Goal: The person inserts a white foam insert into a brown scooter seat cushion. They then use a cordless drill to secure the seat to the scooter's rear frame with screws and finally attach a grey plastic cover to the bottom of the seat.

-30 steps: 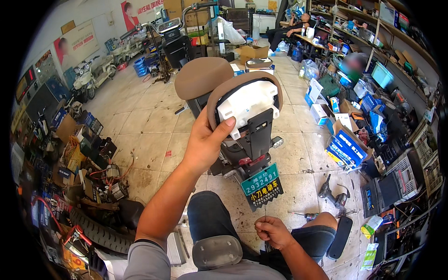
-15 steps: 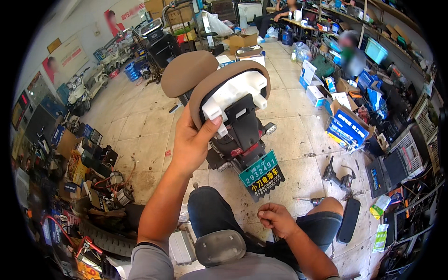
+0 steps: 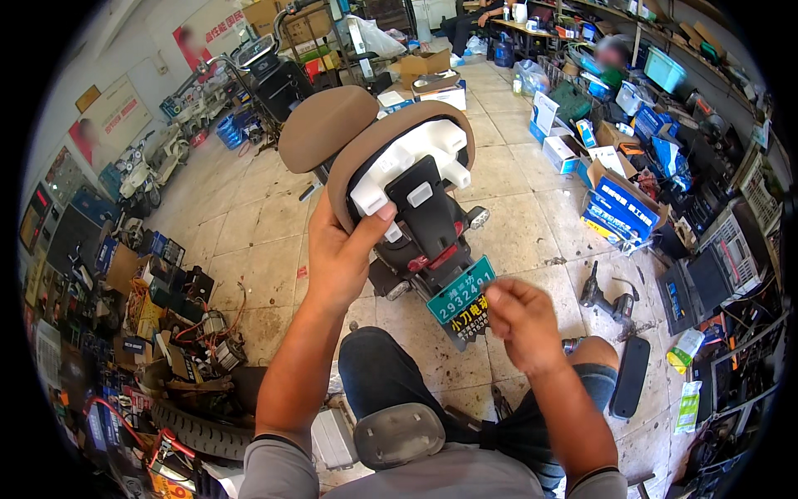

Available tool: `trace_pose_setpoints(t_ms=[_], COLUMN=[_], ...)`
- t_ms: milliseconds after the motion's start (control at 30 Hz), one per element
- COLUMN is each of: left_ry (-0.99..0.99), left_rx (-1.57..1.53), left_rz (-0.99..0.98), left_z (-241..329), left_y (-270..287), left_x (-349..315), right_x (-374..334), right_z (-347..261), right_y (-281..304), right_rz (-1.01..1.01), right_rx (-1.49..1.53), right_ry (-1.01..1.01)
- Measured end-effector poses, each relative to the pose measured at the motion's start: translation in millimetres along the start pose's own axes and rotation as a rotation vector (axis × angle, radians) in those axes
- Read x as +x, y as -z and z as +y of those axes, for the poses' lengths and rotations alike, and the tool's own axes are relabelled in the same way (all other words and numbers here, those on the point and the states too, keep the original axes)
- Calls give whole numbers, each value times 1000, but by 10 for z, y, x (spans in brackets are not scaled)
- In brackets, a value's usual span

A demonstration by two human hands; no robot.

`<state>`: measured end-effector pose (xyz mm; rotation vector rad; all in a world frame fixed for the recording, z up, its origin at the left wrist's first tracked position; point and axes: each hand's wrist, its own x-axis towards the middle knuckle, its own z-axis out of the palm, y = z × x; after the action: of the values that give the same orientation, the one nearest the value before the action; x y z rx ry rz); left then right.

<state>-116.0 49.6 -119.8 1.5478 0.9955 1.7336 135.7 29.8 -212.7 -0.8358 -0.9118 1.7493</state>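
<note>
My left hand [image 3: 339, 259] grips the lower left edge of a brown padded backrest [image 3: 416, 115], thumb over its rear side. White plastic mounts [image 3: 397, 166] are on that side, around a black upright bracket [image 3: 426, 218] at the back of an electric scooter. In front of the backrest lies the scooter's brown seat [image 3: 328, 129]. Below are a red tail light [image 3: 440, 256], a green number plate [image 3: 459, 291] and a black mud flap [image 3: 465, 331]. My right hand [image 3: 525, 326] is closed in a pinch at the plate's right edge; anything between its fingertips is hidden.
On the tiled floor to the right lie a power drill [image 3: 611, 301] and a long black pad [image 3: 629, 378]. Blue cartons [image 3: 619, 218] and tool cases [image 3: 706, 279] stand beyond. A tyre [image 3: 199, 428] and parts crowd the left. Another person [image 3: 472, 25] sits at the back.
My right hand has risen from between my knees to the plate's right edge, still closed. The left hand keeps its hold on the backrest. The view has shifted slightly.
</note>
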Motion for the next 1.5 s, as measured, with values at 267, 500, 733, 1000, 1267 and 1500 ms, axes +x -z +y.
trace_pose_setpoints(t_ms=[267,500,733,1000,1267,1500], left_ry=[0,-12,-8,-347,59,132], left_rx=[-43,-22,48,508,1247,1661], left_rz=[23,13,41,120,-663,-921], left_z=[14,3,97,850,1471,1517], left_y=[-36,-19,76,351,0,-791], left_x=[12,20,90,652,1329,1658], right_x=[264,472,465,406,339,240], right_z=[-701,-742,-706,-774,-800,-792], right_y=[-667,-950,-864,-650,-607,-513], right_rz=[4,102,113,141,153,141], right_rx=[-76,-203,-218,-255,-239,-245], right_ry=[371,675,649,636,547,516])
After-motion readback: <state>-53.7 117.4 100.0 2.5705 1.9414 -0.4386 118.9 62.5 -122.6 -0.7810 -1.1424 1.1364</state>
